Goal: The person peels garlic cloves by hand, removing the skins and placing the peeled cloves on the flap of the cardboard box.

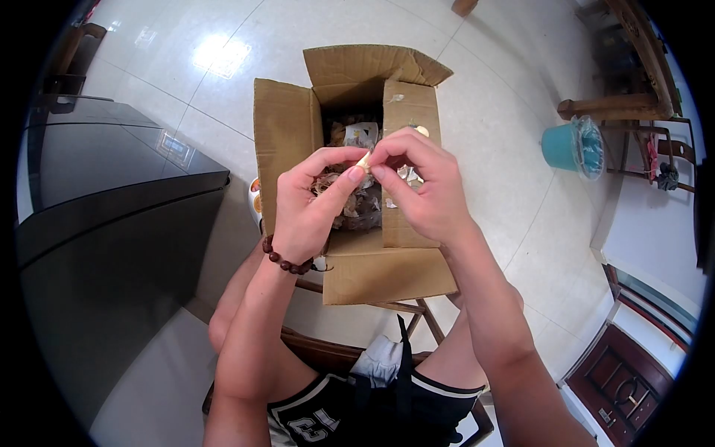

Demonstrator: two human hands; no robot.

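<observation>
- Small pale-yellow, clove-shaped piece (363, 161): one, held above the open brown cardboard box (391, 276); long axis slanted, narrower end toward the box's far edge.
- Left hand (313, 197): thumb and index finger pinching the piece.
- Right hand (424, 186): thumb and index finger closed at the piece.
- Box: four flaps, spread outward; papery brown scraps (360, 212) inside, white flakes (408, 175) on the right flap.
- Open room: pale tiled floor (514, 179) between the box's right edge and one teal bucket (560, 147).
</observation>
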